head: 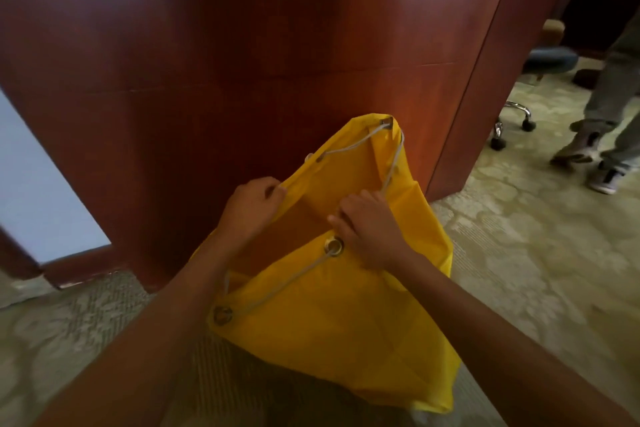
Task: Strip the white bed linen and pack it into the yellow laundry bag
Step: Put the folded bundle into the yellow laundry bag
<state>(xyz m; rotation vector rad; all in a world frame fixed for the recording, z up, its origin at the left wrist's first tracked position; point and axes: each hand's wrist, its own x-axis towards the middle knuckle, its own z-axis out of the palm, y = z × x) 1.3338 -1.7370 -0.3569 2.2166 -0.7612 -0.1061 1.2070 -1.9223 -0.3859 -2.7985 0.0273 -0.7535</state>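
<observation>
Your left hand grips the left rim of the yellow nylon drawstring laundry bag, fingers curled round the hem. Your right hand pinches the near rim beside a metal eyelet. The bag hangs open-mouthed before the reddish-brown wooden panel, above patterned carpet.

left hand, right hand, gripping yellow laundry bag
</observation>
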